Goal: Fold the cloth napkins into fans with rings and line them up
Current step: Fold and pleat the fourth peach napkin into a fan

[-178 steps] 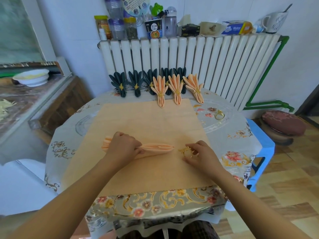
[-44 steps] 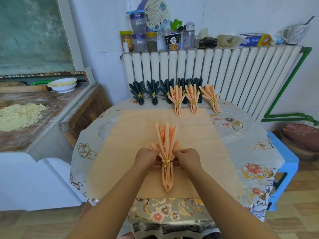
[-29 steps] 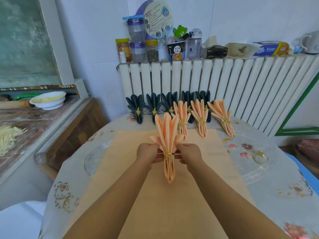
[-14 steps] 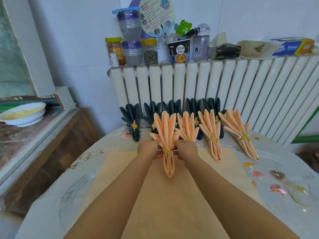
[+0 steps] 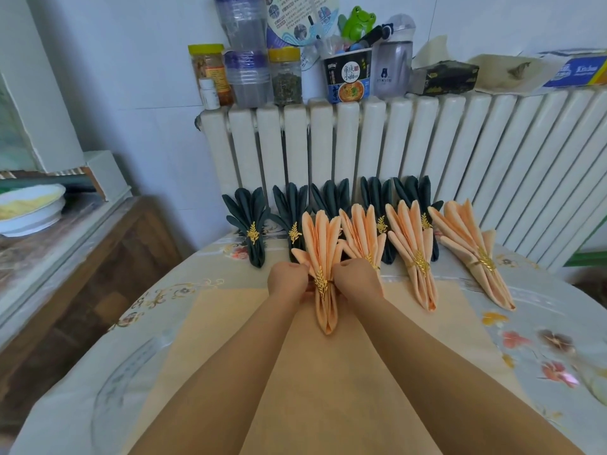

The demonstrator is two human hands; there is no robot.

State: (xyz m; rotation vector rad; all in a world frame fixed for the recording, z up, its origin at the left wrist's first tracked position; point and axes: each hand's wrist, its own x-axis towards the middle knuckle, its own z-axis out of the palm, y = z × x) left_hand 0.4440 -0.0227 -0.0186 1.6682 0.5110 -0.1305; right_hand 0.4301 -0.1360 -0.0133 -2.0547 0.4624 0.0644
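Fingertips of both hands (image 5: 323, 280) hidden, probably behind peach fan (image 5: 322, 251).

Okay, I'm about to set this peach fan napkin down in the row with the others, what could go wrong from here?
1. The held peach fan sits close against its peach neighbour and the dark fan behind; its splayed pleats could nudge them out of line.
2. Both hands, left hand and right hand, pinch at the gold ring; letting go unevenly might tip the fan sideways.
3. The row already looks uneven: the rightmost peach fan leans, so spacing may drift.
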